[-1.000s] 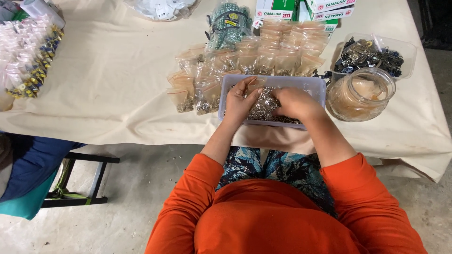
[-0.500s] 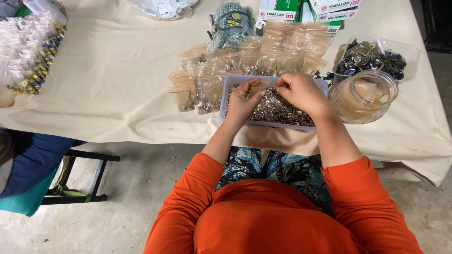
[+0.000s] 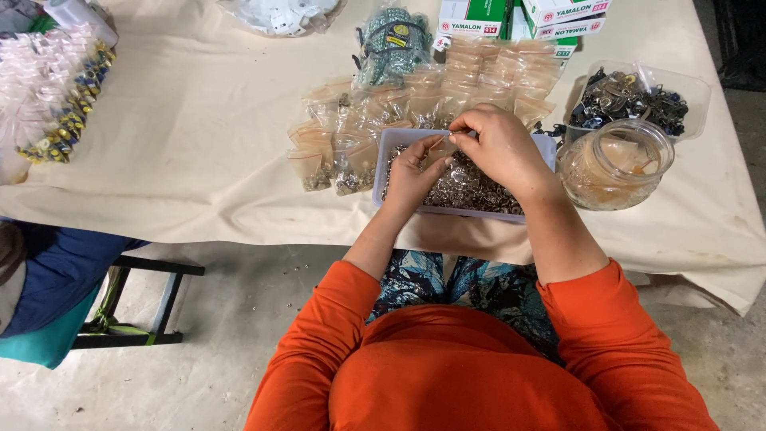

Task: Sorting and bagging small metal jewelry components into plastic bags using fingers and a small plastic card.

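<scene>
**A:** A person in an orange top sits at a cloth-covered table (image 3: pixel 199 144), both hands over a shallow pale tray (image 3: pixel 546 148) of small silvery metal pieces (image 3: pixel 467 191). What are the hands doing?

**B:** The left hand (image 3: pixel 415 172) rests on the heap, fingers curled in a narrow pinch around what looks like a small clear packet (image 3: pixel 436 144), held mouth-up between the two hands. The right hand (image 3: pixel 499 144) hovers just above it, thumb and forefinger closed to a fine pinch at the packet's top. Whether a piece sits between those fingertips is too small to tell.

**A:** Why work directly over the tray?

**B:** It seems a sensible choice: anything that slips would drop back into the heap rather than onto the cloth or floor.

**A:** And the things around it?

**B:** Rows of small clear bags (image 3: pixel 447 88) lie fanned out just beyond and to the left of the tray, some with a little metal in the bottom, apparently kept within reach. A clear glass jar (image 3: pixel 614 164) stands just beside the tray on the right; behind it, a clear plastic tub (image 3: pixel 638 96) holds darker metal parts.

**A:** Further off?

**B:** A greenish bundle (image 3: pixel 392 44) and flat cartons (image 3: pixel 511 16) sit at the far edge, well apart from the hands. At far left lie packets with blue-and-yellow items (image 3: pixel 68 112), near another person's blue sleeve (image 3: pixel 56 271).
</scene>
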